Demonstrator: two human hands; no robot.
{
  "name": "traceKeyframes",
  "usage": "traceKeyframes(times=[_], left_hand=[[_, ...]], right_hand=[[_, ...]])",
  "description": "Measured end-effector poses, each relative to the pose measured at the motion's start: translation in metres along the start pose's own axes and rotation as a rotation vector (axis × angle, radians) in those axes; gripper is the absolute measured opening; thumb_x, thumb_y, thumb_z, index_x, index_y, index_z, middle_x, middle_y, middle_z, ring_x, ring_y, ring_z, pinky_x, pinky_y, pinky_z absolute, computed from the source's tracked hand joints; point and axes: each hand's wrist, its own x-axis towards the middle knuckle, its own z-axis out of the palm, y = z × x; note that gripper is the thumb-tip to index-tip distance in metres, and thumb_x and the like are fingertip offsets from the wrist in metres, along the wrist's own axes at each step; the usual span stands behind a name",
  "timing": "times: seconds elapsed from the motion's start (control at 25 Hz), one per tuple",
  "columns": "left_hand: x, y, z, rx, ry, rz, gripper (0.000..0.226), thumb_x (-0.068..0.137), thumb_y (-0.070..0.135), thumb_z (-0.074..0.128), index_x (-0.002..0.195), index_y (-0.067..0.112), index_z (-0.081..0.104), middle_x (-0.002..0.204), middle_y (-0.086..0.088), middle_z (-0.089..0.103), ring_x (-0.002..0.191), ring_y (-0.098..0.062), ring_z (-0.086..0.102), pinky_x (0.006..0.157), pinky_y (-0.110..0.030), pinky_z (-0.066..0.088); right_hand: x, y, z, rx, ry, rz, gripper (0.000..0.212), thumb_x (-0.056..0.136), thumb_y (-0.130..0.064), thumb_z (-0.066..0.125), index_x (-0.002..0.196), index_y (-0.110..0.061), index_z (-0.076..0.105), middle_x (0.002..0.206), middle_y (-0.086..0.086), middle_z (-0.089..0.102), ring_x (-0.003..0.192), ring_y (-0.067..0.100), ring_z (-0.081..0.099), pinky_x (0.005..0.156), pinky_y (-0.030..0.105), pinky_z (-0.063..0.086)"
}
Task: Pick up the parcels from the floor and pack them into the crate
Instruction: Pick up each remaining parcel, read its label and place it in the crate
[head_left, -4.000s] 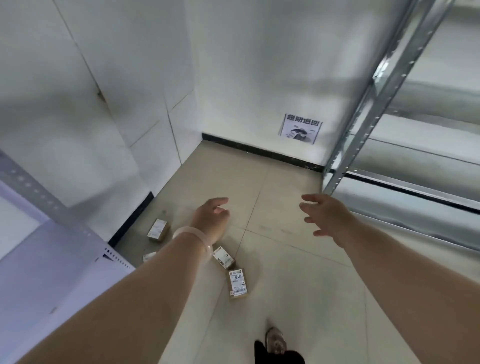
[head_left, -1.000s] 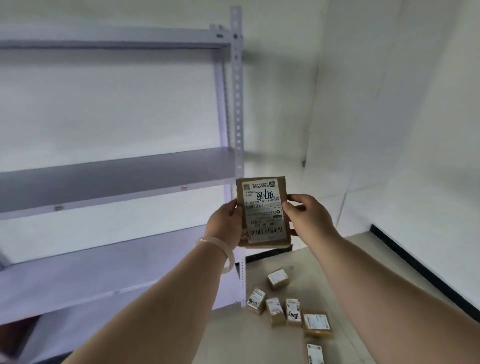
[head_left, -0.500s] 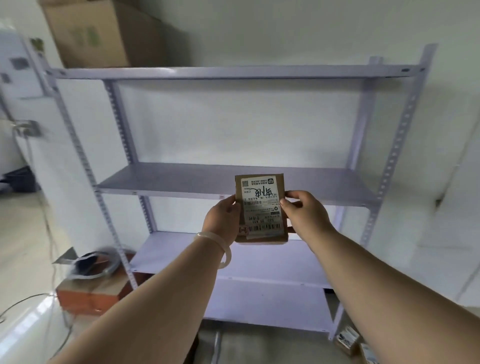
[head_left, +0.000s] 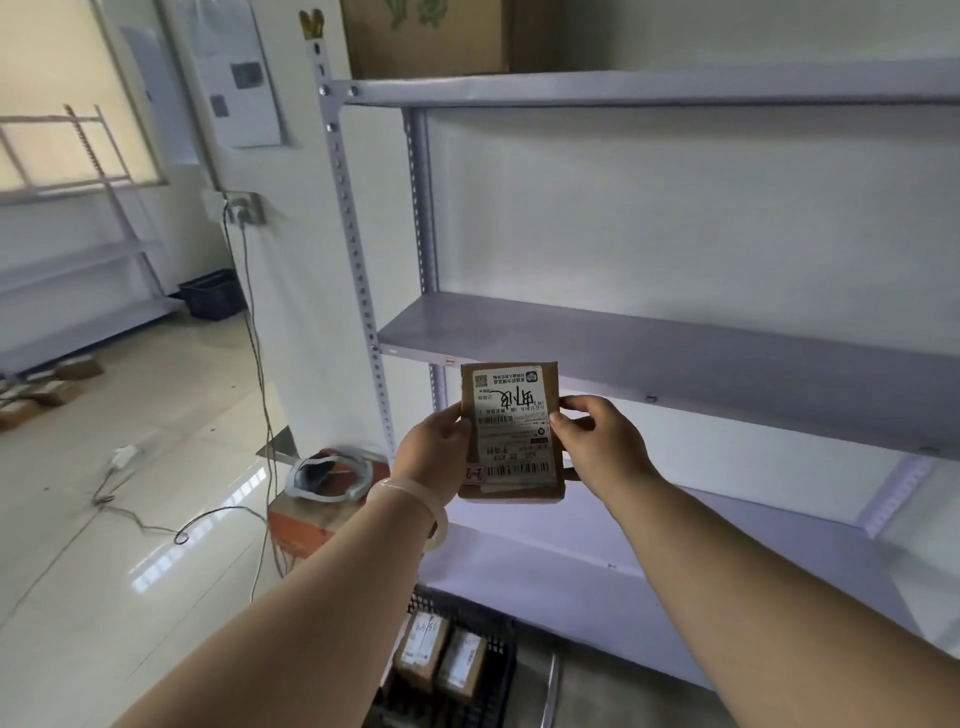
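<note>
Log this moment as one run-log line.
phase: carry | parcel: held upright by left hand and right hand | crate: below, holds two parcels | next: lower in

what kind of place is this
Probably a small parcel stockroom or sorting room: bare metal shelving, a labelled parcel held in both hands, and a black crate with parcels on the floor.

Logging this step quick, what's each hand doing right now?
Left hand: closed on the parcel, left edge.
Right hand: closed on the same parcel, right edge.
</note>
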Motion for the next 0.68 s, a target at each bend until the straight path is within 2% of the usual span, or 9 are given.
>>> traceKeyframes(times=[0.12, 0.36, 0.52, 0.68], left_hand=[[0.030, -0.016, -0.010, -0.052, 0.034, -0.053, 0.034, 0.098, 0.021, 0.040, 0.123, 0.030, 0.061, 0.087, 0.006, 0.068, 0.088, -0.023, 0.069, 0.079, -0.046, 0.059], [0.081, -0.033, -0.016, -0.088, 0.089, -0.134, 0.033, 0.099, 0.023, 0.042, 0.128, 0.027, 0.058, 0.095, 0.001, 0.069, 0.089, -0.021, 0.069, 0.078, -0.043, 0.059], [0.108, -0.049, -0.017, -0.077, 0.088, -0.178, 0.034, 0.099, 0.024, 0.042, 0.131, 0.027, 0.054, 0.092, 0.004, 0.067, 0.085, -0.015, 0.067, 0.072, -0.033, 0.060], [0.146, -0.082, -0.016, -0.012, 0.021, -0.200, 0.035, 0.099, 0.025, 0.042, 0.131, 0.028, 0.055, 0.097, 0.002, 0.068, 0.089, -0.018, 0.068, 0.079, -0.039, 0.059]], right_hand=[[0.026, 0.001, 0.028, 0.007, -0.045, 0.000, 0.031, 0.093, -0.032, 0.056, 0.123, -0.021, 0.056, 0.101, 0.002, 0.067, 0.091, 0.023, 0.067, 0.074, 0.043, 0.061], [0.080, 0.006, 0.065, 0.013, -0.134, 0.026, 0.032, 0.093, -0.030, 0.056, 0.123, -0.019, 0.056, 0.102, 0.004, 0.065, 0.095, 0.025, 0.066, 0.073, 0.043, 0.061], [0.106, 0.015, 0.086, 0.011, -0.169, 0.048, 0.033, 0.094, -0.030, 0.056, 0.125, -0.019, 0.055, 0.105, 0.005, 0.065, 0.096, 0.025, 0.065, 0.072, 0.043, 0.061], [0.123, 0.039, 0.115, 0.008, -0.157, 0.131, 0.032, 0.094, -0.030, 0.056, 0.124, -0.021, 0.054, 0.106, 0.003, 0.064, 0.097, 0.024, 0.065, 0.072, 0.043, 0.061]])
